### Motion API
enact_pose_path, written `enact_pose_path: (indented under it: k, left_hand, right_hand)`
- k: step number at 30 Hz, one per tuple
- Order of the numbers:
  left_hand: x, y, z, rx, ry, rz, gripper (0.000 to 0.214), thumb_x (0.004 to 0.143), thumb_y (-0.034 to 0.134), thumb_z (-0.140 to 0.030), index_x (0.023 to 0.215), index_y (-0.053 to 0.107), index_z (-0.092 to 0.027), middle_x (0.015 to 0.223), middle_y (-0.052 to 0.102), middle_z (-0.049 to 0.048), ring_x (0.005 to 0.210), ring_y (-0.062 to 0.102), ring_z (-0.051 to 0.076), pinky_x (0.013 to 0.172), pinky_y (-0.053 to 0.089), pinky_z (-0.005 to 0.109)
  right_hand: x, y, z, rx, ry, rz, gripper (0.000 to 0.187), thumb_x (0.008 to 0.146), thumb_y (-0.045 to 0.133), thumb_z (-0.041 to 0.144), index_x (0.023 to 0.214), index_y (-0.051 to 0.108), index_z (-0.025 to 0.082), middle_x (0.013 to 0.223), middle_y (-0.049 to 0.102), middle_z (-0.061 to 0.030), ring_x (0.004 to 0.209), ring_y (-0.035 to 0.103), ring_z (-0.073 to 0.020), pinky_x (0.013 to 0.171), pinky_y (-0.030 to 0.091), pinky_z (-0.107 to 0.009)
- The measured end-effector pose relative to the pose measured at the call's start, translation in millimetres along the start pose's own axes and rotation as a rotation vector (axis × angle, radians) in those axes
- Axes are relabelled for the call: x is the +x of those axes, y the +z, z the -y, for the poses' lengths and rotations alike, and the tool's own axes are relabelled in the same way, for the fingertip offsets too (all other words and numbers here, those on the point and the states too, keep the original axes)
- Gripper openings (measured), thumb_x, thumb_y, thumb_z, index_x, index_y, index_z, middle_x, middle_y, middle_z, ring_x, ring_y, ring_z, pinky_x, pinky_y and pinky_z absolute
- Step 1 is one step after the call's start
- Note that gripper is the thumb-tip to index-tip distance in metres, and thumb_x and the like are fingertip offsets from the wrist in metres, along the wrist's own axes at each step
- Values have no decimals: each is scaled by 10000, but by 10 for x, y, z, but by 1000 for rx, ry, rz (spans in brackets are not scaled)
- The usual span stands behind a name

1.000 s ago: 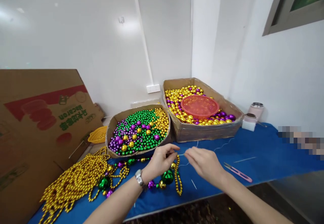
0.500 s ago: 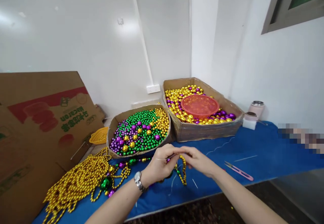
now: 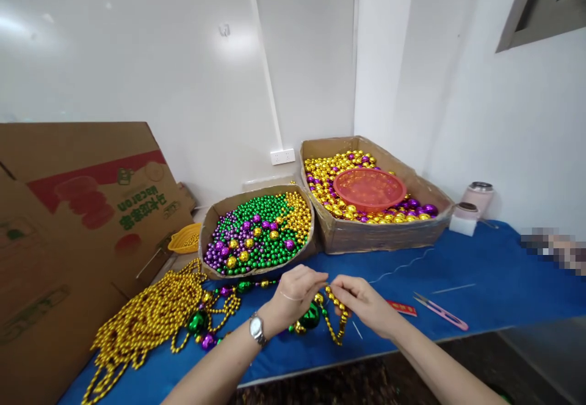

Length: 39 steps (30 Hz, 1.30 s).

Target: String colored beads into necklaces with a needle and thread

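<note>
The left hand (image 3: 297,292) and the right hand (image 3: 361,301) meet nearly above the blue cloth (image 3: 497,277), just beside each other; the left thumb and fingers are pressed together in a pinch, but what is between their tips is too small to tell; a white thread (image 3: 292,299) lies over the back of this hand; the right thumb and fingers pinch the upper part of the strand (image 3: 343,319), whose gold beads hang down in a loop between the hands and the cloth; near to it, a big green ball (image 3: 310,315) lies partly behind the left hand; a watch (image 3: 256,329) is on the left wrist. Right of the right hand there is a red packet (image 3: 403,308), and after it the pink snips (image 3: 442,312); behind the hands stand 2 boxes, the small box (image 3: 216,208) with green, purple and gold beads, and the large box (image 3: 384,237), where a red basin (image 3: 370,188) rests on the balls; at the left, a gold heap (image 3: 151,316) of strands lies beside the carton (image 3: 59,149).
</note>
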<state>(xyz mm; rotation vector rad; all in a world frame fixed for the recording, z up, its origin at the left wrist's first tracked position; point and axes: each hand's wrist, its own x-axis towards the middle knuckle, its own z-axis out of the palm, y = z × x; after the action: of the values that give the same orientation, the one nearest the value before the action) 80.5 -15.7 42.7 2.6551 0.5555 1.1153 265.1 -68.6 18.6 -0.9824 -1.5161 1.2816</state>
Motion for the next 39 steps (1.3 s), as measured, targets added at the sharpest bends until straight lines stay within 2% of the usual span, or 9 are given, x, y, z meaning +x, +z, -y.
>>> enact_pose_path:
  k: [3,7,12,15,17,22,26,33,39]
  left_hand:
    - [-109,-8,56,95,-39,6,179,902,486,-209,990,638,-174,900,653,87,808,606,166,708,483,265]
    - [-223,-81,28,-3,-306,-35,194,902,483,-262,794,618,-173,772,603,51,739,560,161,686,445,277]
    - [-231,-106,-105,-786,-741,-191,215,876,536,-354,804,595,-160,630,510,-15,535,444,92,514,359,220]
    - [-171,-65,-167,-1231,-778,-295,178,844,593,-326,794,571,-157,801,611,38,583,485,90,499,347,204]
    - [-107,-53,-193,-1360,-764,-322,188,832,613,-309,748,539,-157,869,643,64,619,520,102,510,361,205]
    - [122,-194,-256,-1273,-668,-281,191,840,609,-298,734,556,-147,752,632,43,647,539,114,610,408,235]
    - [129,-304,-233,-1146,-608,-268,205,833,614,-297,711,557,-144,699,614,34,627,516,110,608,390,233]
    - [-264,-69,-58,-1056,-766,-248,245,818,622,-345,687,557,-149,691,634,43,629,527,124,614,399,239]
    - [-81,-127,-120,-996,-713,-280,230,829,611,-366,745,611,-152,790,663,60,701,563,137,683,434,256]
  right_hand:
    - [-16,39,-28,-22,5,-19,361,892,471,521,749,493,190,589,515,33,524,459,-96,474,340,-205]
    - [-5,57,-53,-75,-17,-44,373,887,464,532,755,516,188,629,509,29,547,455,-100,506,366,-219]
    - [25,50,-68,-193,-56,-71,375,882,465,533,771,564,188,606,476,35,559,445,-109,522,358,-229]
    - [47,47,-29,-292,-89,-84,375,899,443,512,778,588,187,632,524,22,585,468,-119,545,367,-236]
    - [60,32,52,-357,-117,-85,363,911,438,482,762,593,189,693,579,7,650,513,-136,604,387,-247]
    - [117,-107,393,-634,-290,-48,272,951,391,351,937,625,214,861,654,-32,777,560,-168,720,390,-281]
    - [161,-257,450,-952,-483,-4,293,951,347,285,891,620,198,761,626,-64,700,512,-178,681,363,-307]
    - [-17,-225,18,-710,-324,20,321,932,404,378,755,618,216,684,600,-30,637,502,-159,635,361,-288]
    - [-209,-246,-12,-311,-101,-218,294,909,475,442,779,603,211,639,563,10,576,494,-126,537,367,-244]
